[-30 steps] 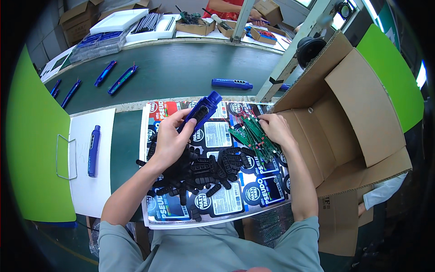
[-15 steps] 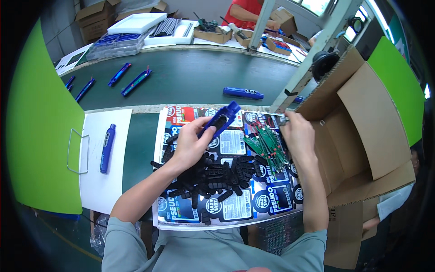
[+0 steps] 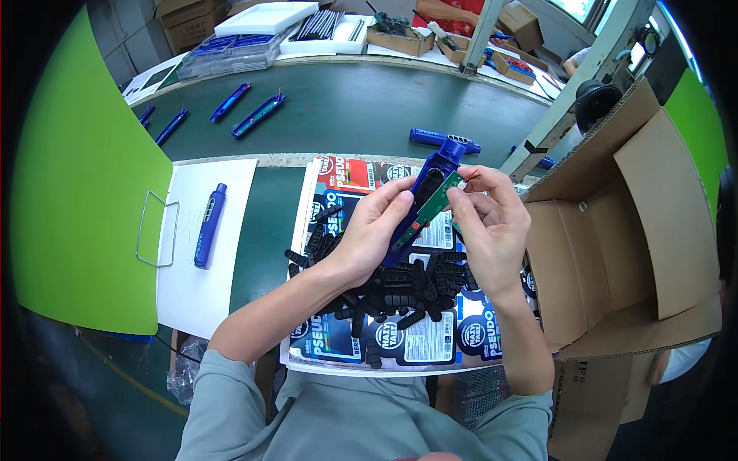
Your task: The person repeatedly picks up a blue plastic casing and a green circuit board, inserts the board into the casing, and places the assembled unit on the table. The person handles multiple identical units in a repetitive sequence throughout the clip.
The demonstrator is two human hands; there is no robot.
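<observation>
My left hand [image 3: 367,238] grips a blue plastic tube casing [image 3: 452,151], tilted with its narrow end up and its open side showing black inside. A slim green circuit board [image 3: 435,201] lies along that open side, its upper end pinched between my right thumb and fingers. Thin red wires show by the fingertips of my right hand [image 3: 496,238]. Below the hands, a heap of black ribbed strips [image 3: 400,298] covers part of a stack of printed sheets [image 3: 419,349]. My right hand and forearm hide the area where the other boards lay.
An open cardboard box [image 3: 596,253] stands close on the right. Left is a white board [image 3: 173,246] bearing another blue casing [image 3: 209,228], beside a tall green panel [image 3: 84,200]. Several casings lie on the green belt [image 3: 338,107] ahead. Beyond it, a person in red [image 3: 450,15] sits near trays.
My right hand has come left from the board pile with a circuit board and brought it against the casing. My left hand has shifted right with the casing. The whole view has moved somewhat.
</observation>
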